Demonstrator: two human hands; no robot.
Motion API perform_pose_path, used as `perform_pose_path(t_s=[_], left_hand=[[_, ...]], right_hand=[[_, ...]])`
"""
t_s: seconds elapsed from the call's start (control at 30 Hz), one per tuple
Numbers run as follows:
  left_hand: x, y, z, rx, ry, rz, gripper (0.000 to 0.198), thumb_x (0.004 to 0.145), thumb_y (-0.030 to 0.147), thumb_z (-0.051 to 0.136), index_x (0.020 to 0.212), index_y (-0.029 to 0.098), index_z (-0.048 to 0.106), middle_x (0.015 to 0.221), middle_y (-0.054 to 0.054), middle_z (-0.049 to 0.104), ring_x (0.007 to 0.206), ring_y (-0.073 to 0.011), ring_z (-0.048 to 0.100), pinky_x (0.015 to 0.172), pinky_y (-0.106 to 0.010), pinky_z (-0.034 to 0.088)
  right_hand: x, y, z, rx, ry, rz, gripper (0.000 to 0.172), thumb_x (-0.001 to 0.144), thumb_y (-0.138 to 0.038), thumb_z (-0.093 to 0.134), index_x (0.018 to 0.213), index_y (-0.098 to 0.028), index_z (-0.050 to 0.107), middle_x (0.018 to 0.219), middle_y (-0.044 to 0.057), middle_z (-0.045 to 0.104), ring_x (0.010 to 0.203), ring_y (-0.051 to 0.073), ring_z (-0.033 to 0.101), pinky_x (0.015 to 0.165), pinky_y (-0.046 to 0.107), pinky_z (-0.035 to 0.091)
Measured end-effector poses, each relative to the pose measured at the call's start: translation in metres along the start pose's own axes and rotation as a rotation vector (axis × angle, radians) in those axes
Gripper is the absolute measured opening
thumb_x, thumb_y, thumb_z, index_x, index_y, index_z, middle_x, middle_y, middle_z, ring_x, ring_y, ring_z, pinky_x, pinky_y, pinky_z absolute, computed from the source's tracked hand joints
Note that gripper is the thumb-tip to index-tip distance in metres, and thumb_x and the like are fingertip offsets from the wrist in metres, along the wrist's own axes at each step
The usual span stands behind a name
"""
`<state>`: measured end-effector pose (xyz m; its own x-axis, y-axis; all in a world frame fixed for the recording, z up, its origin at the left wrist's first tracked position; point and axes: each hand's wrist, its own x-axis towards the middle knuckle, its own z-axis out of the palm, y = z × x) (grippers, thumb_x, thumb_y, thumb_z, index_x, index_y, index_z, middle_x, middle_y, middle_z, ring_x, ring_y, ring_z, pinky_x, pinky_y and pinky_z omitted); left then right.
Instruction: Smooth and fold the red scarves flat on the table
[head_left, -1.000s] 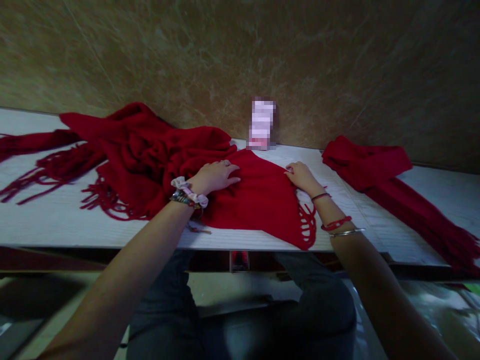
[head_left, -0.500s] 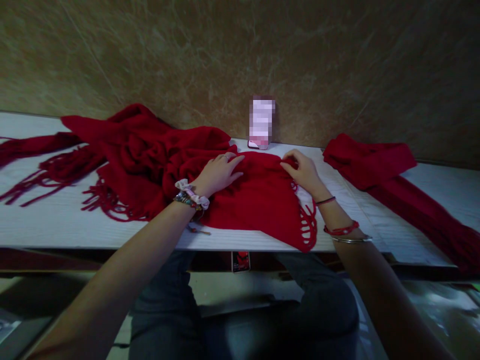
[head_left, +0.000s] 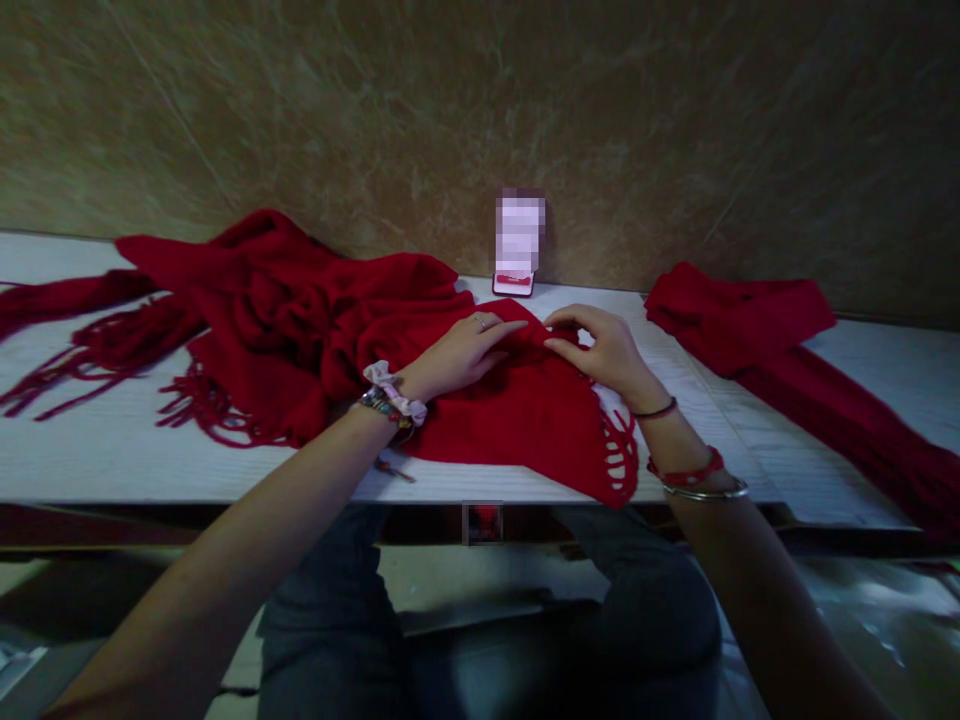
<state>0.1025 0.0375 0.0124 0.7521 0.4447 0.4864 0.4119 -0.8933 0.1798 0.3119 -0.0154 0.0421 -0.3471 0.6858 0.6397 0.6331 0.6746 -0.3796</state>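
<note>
In the head view, the left hand [head_left: 476,350] lay palm down on a red scarf [head_left: 517,420], its fingers stretched out and slightly spread, gripping nothing. The right hand [head_left: 606,350] was pinched on the scarf's far edge between thumb and forefinger, just beside the left fingertips; the two hands were near each other but apart. The scarf was spread on the white table [head_left: 90,455] in front of the person, its fringe [head_left: 621,465] by the near edge below the right hand. To the left, red cloth [head_left: 270,310] lay in a rumpled heap; whether it was one piece with the scarf could not be told. A phone [head_left: 516,245] stood tilted against the brown wall [head_left: 360,120], beyond the hands. Well to the right lay another red scarf [head_left: 739,325], folded over on itself.
</note>
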Motion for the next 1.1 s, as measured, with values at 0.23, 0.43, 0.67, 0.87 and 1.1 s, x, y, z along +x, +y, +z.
perform_pose_path(t_s=[0.23, 0.43, 0.67, 0.87, 1.1], left_hand=[[0.004, 0.000, 0.004, -0.062, 0.121, 0.034, 0.044, 0.086, 0.016, 0.044, 0.130, 0.017, 0.037, 0.132, -0.012, 0.041, 0.124, -0.0206, 0.036, 0.104, -0.040, 0.030], [0.027, -0.007, 0.006, -0.107, 0.005, 0.066, 0.034, 0.085, 0.022, 0.049, 0.119, 0.016, 0.049, 0.113, -0.012, 0.056, 0.107, -0.0203, 0.049, 0.093, -0.037, 0.039], [0.039, -0.005, -0.012, -0.132, -0.028, 0.053, 0.022, 0.087, 0.030, 0.047, 0.080, 0.014, 0.060, 0.078, -0.004, 0.061, 0.076, -0.0145, 0.055, 0.073, -0.025, 0.042], [0.027, -0.004, -0.014, -0.042, 0.110, 0.007, 0.024, 0.088, 0.030, 0.044, 0.079, 0.014, 0.059, 0.077, -0.004, 0.060, 0.076, -0.0149, 0.054, 0.071, -0.025, 0.041], [0.028, 0.007, -0.009, 0.044, 0.016, 0.081, 0.024, 0.089, 0.027, 0.043, 0.082, 0.014, 0.061, 0.079, -0.005, 0.060, 0.075, -0.0150, 0.055, 0.070, -0.025, 0.040]], right_hand=[[-0.002, -0.005, 0.001, 0.043, -0.062, -0.032, 0.012, 0.076, -0.018, 0.056, 0.087, -0.018, 0.061, 0.082, 0.001, 0.067, 0.066, 0.011, 0.057, 0.060, 0.024, 0.044], [-0.002, -0.008, 0.000, -0.003, -0.006, -0.073, 0.008, 0.076, -0.019, 0.057, 0.082, -0.018, 0.061, 0.079, 0.001, 0.067, 0.063, 0.011, 0.056, 0.059, 0.024, 0.045], [-0.002, 0.016, -0.016, -0.039, 0.061, 0.139, 0.014, 0.072, -0.024, 0.061, 0.085, -0.018, 0.062, 0.074, 0.002, 0.066, 0.067, 0.015, 0.059, 0.061, 0.028, 0.048], [-0.004, 0.027, -0.023, 0.083, -0.013, 0.218, 0.018, 0.074, -0.034, 0.059, 0.082, -0.019, 0.064, 0.084, 0.004, 0.065, 0.078, 0.017, 0.060, 0.071, 0.032, 0.049], [-0.002, 0.019, -0.012, 0.098, -0.150, 0.137, 0.023, 0.073, -0.040, 0.058, 0.078, -0.018, 0.063, 0.081, 0.005, 0.064, 0.079, 0.018, 0.058, 0.073, 0.033, 0.046]])
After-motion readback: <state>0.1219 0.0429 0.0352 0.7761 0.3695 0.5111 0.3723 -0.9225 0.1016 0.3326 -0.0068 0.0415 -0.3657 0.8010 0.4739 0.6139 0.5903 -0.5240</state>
